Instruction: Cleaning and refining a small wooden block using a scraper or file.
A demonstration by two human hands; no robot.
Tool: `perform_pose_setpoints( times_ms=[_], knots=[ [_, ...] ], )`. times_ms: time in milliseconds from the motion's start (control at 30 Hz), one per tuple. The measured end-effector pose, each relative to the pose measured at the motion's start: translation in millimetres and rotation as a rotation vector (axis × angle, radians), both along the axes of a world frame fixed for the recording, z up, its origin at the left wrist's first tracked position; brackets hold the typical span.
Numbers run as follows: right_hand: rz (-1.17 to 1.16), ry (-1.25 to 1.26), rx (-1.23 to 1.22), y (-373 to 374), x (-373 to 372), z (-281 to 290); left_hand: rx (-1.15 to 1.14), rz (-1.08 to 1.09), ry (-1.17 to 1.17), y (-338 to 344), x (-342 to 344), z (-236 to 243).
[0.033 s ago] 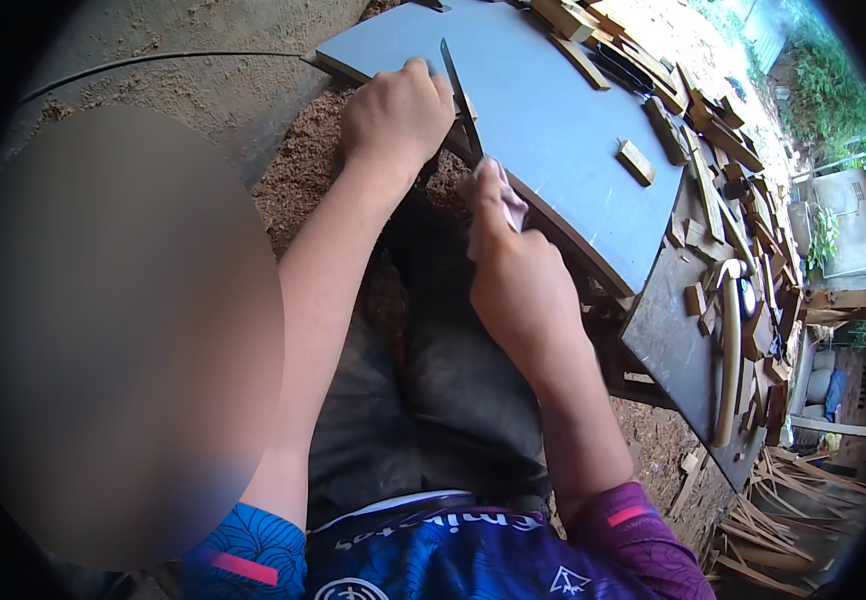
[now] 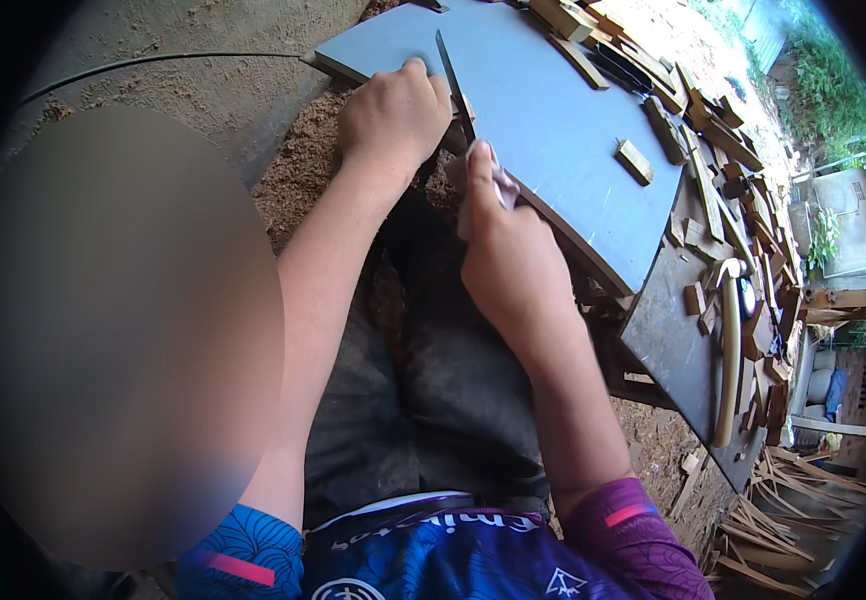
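Observation:
My right hand point(image 2: 513, 265) is closed round the pale pink wrapped end point(image 2: 483, 190) of a long thin dark blade point(image 2: 453, 80), index finger along it. The blade points up and away over the near edge of a light blue-grey board point(image 2: 563, 150). Just left of it, my left hand point(image 2: 393, 115) is closed at that edge, back up; what its fingers hold is hidden, though a bit of wood shows beside the blade behind it. A small wooden block point(image 2: 635, 160) lies on the board to the right.
Many wood offcuts point(image 2: 713, 200) lie along the right, with a pale curved-handled tool point(image 2: 726, 360) on a dark metal sheet point(image 2: 663, 340). Sawdust point(image 2: 293, 170) lies left of the board. Wood slivers point(image 2: 783, 520) are at lower right. A blurred oval hides the lower left.
My right hand and the blade have shifted slightly up and left, away from me. My left hand is nearly in the same place.

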State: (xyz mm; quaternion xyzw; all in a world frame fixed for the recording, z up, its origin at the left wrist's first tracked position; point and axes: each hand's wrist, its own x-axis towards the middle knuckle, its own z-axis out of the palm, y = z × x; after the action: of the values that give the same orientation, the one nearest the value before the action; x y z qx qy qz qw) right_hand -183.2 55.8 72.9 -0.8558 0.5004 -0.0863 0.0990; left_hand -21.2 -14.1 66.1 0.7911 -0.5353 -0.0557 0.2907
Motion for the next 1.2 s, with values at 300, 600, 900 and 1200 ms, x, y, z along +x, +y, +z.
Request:
perform_pose_setpoints(
  times_ms=[300, 600, 900, 1200],
  knots=[
    [-0.026, 0.171, 0.176, 43, -25, 25, 0.010, 0.008, -0.005, 3, 2, -8],
    [0.066, -0.086, -0.010, -6, 4, -1, -0.071, -0.010, 0.012, 2, 10, -11],
    [-0.044, 0.059, 0.082, 17, 3, 10, -0.140, -0.012, -0.093, 1, 7, -12],
    [0.009, 0.062, 0.118, 60, -36, 22, -0.069, 0.000, -0.032, 5, 8, -13]
  ],
)
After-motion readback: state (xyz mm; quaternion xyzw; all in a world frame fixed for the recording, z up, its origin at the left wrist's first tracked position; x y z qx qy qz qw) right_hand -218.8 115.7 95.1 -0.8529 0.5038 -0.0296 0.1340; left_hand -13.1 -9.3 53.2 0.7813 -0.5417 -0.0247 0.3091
